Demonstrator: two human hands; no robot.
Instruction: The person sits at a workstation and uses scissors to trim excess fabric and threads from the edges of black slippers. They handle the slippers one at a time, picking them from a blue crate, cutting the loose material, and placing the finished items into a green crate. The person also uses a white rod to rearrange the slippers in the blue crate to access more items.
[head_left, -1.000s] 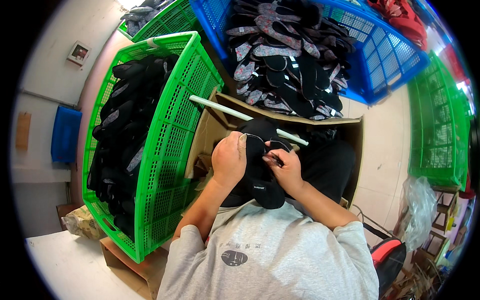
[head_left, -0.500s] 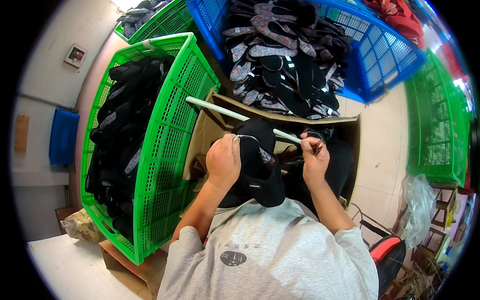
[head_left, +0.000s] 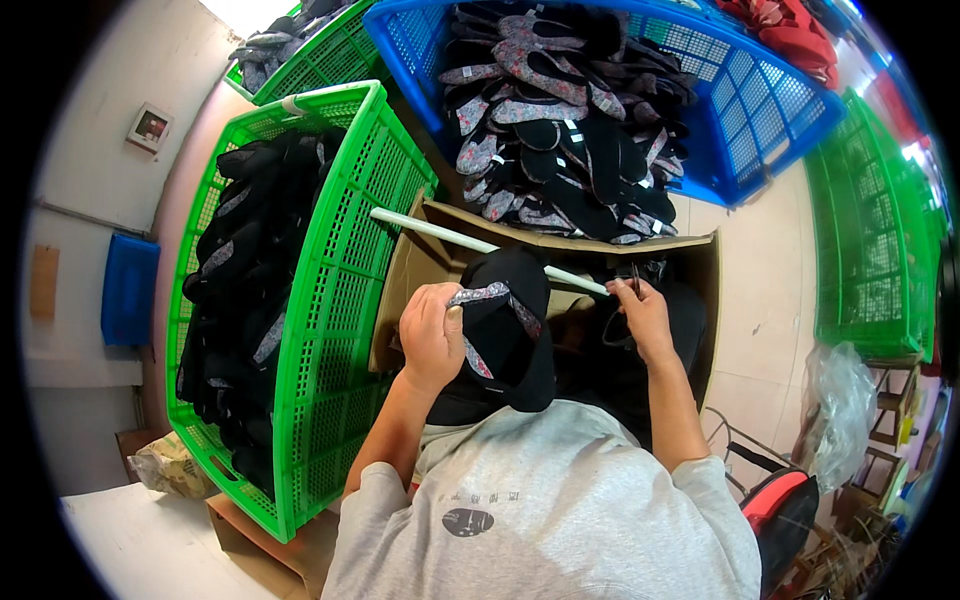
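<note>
My left hand (head_left: 432,332) grips a black cloth shoe (head_left: 505,325) with a grey patterned trim, held over my lap. My right hand (head_left: 642,315) is raised to the right of the shoe, pinching a small dark tool or thread; what it is I cannot tell. Both hands hover over an open cardboard box (head_left: 415,265) that holds dark shoes. A white rod (head_left: 450,237) lies across the top of the box, just beyond the shoe.
A green basket (head_left: 345,290) of black shoes stands at my left. A blue basket (head_left: 770,120) heaped with patterned and black shoe parts is ahead. Another green basket (head_left: 870,240) stands at the right. A clear plastic bag (head_left: 840,410) and a red-and-black item (head_left: 780,505) lie at lower right.
My right hand has drawn away from the shoe, up and to the right. The left hand keeps hold of the shoe and has turned it slightly.
</note>
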